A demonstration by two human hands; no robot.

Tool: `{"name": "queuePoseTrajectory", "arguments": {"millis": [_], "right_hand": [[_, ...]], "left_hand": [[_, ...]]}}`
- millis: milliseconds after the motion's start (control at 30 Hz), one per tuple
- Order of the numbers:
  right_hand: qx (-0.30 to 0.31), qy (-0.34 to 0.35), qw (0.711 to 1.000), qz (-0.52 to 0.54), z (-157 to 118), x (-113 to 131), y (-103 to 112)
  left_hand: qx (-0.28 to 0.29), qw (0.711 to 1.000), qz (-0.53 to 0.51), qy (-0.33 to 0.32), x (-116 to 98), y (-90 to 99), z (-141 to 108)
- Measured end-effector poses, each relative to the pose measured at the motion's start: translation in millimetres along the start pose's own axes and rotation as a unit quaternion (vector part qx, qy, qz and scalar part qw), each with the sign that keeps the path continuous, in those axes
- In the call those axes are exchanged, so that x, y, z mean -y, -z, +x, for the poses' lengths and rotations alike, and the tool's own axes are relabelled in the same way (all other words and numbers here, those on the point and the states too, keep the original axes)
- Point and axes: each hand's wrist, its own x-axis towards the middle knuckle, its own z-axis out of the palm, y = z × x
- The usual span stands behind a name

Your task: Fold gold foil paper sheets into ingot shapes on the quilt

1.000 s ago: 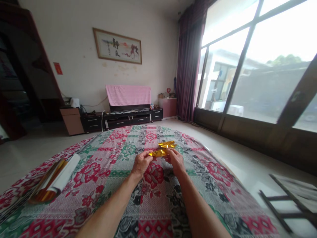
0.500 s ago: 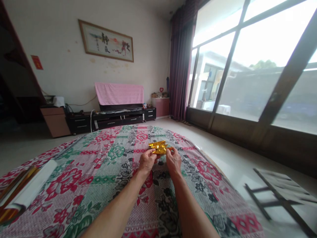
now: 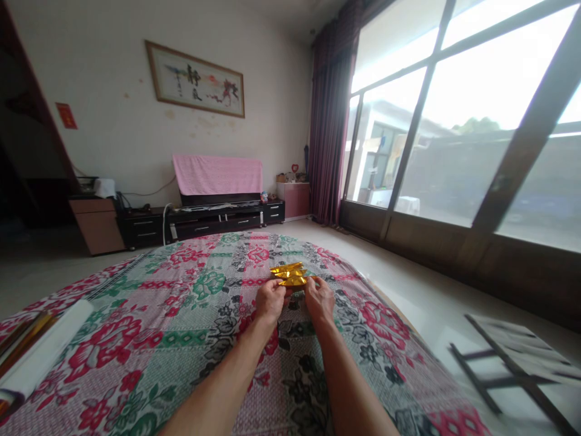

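A shiny piece of folded gold foil paper (image 3: 290, 275) with pointed ends is held above the flowered tablecloth (image 3: 181, 303). My left hand (image 3: 271, 301) pinches its left side between thumb and fingers. On its right end, my right hand (image 3: 320, 298) is closed in a pinch too. The piece looks layered, with points sticking out to the left and right. Its underside and the curled fingertips beneath it are hidden.
At the table's left edge lie a white roll (image 3: 49, 351) and gold sheets (image 3: 27, 336). A stool (image 3: 517, 363) stands on the floor at right. Beyond the table are a low black cabinet (image 3: 213, 225) and a pink cloth (image 3: 218, 174) over a screen.
The gold foil paper has tilted slightly between my hands, which keep their pinch on it. The whole view has shifted a little, with the roll now nearer the left edge.
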Motion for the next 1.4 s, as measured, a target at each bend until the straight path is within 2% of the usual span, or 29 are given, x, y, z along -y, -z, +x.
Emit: {"name": "queuePoseTrajectory", "arguments": {"millis": [233,600,1100,1400], "right_hand": [[0.018,-0.008,1.0,-0.007,0.1,-0.7,0.7],[0.03,-0.022,0.999,-0.006,3.0,-4.2,-2.6],[0.015,0.001,1.0,-0.012,3.8,-9.0,-4.7],[0.013,0.025,0.999,-0.028,5.1,-10.9,-4.9]], "left_hand": [[0.001,1.0,0.014,0.01,-5.4,-1.6,-0.9],[-0.007,0.999,0.021,0.024,-2.6,-2.6,4.3],[0.003,0.999,0.034,0.012,2.6,-3.2,8.3],[0.0,0.999,0.027,0.026,2.0,-4.1,8.1]]}}
